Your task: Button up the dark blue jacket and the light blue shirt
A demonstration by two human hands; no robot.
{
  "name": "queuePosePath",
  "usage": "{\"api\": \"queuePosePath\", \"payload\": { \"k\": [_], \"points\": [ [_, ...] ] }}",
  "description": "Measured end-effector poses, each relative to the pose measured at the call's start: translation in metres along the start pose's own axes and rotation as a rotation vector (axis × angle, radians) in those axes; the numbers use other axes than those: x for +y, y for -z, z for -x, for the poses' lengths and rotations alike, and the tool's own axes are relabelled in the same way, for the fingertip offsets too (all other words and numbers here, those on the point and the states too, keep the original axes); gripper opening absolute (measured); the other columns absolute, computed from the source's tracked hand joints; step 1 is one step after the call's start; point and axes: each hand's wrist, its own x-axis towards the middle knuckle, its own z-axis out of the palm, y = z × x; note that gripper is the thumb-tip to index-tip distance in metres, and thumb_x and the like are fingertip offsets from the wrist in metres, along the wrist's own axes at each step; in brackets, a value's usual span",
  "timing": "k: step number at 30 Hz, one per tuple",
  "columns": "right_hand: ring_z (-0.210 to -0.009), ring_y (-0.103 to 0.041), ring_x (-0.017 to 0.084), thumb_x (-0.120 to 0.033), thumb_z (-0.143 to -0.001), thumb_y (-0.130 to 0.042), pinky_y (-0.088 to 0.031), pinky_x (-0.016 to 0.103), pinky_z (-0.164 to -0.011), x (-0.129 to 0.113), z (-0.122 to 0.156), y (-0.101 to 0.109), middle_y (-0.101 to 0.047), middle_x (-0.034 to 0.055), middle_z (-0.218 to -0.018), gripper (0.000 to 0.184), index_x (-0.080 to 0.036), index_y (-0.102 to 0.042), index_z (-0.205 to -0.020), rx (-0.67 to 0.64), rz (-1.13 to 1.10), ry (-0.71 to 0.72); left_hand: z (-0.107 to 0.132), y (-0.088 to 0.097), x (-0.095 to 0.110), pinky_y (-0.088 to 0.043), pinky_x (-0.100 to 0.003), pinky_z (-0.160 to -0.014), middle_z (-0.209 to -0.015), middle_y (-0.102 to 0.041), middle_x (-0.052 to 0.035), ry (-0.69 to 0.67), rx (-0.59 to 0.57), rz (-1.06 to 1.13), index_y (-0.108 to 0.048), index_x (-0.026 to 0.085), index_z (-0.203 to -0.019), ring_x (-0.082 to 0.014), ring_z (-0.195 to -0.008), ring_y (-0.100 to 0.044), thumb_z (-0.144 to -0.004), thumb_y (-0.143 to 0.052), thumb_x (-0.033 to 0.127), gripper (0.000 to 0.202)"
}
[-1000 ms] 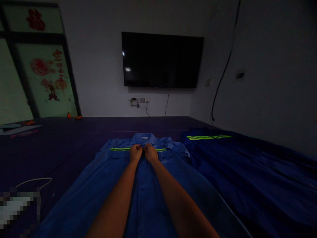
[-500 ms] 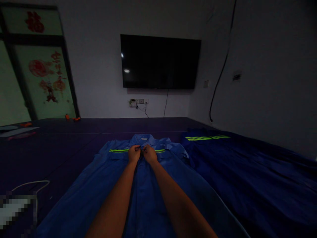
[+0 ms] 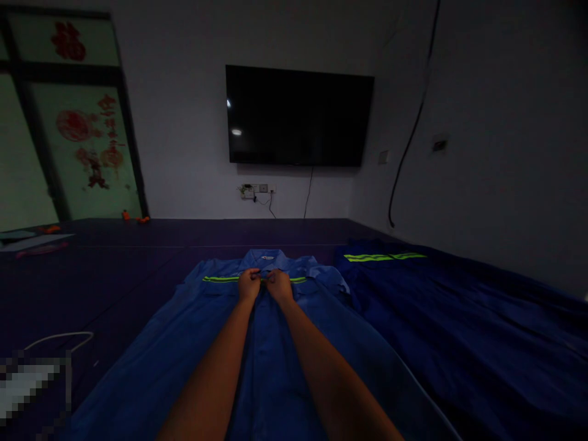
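A blue work jacket [image 3: 257,367] with a yellow-green reflective stripe across the chest lies spread out in front of me, its collar [image 3: 265,256] pointing away. Both hands meet at the front placket, level with the stripe. With bent, closed fingers my left hand [image 3: 248,286] pinches the placket from the left. My right hand [image 3: 279,286] does the same from the right, a small gap away. The fingertips hide the exact bit of cloth or fastener between them.
To the right lies a darker blue garment [image 3: 436,324] with a similar stripe. A pale cable [image 3: 59,334] and a blurred-out object lie at the lower left. Orange items [image 3: 143,219] sit by the door. A television [image 3: 301,116] hangs on the far wall.
Hardly anything differs. My fingers have shifted very slightly at the placket, and the camera view has moved a little.
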Motion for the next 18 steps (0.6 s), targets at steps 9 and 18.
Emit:
{"api": "queuePosePath", "payload": {
  "k": [9,18],
  "points": [
    [-0.066,-0.063,0.015,-0.009,-0.068,-0.054,-0.044,0.019,-0.058,0.001,0.0006,0.0004,-0.068,0.0059,-0.072,0.018,-0.013,-0.068,-0.08,0.009,-0.029,-0.021,-0.0018,-0.003,-0.0058,-0.043,-0.02,-0.055,-0.059,-0.062,0.0006,0.042,0.017,0.087,-0.065,0.014,-0.086,-0.0105,-0.056,-0.058,-0.063,-0.053,0.007,0.027],
    [-0.062,-0.063,0.014,-0.009,-0.068,-0.051,-0.044,0.018,-0.055,0.0063,-0.0023,-0.0045,-0.069,0.0055,-0.069,0.02,-0.013,-0.07,-0.075,-0.003,-0.043,-0.032,0.0004,-0.0027,-0.0058,-0.034,-0.017,-0.043,-0.053,-0.058,0.0033,0.09,0.012,0.228,-0.064,0.014,-0.089,-0.0066,-0.041,-0.047,-0.061,-0.053,0.008,0.03]
  ]
}}
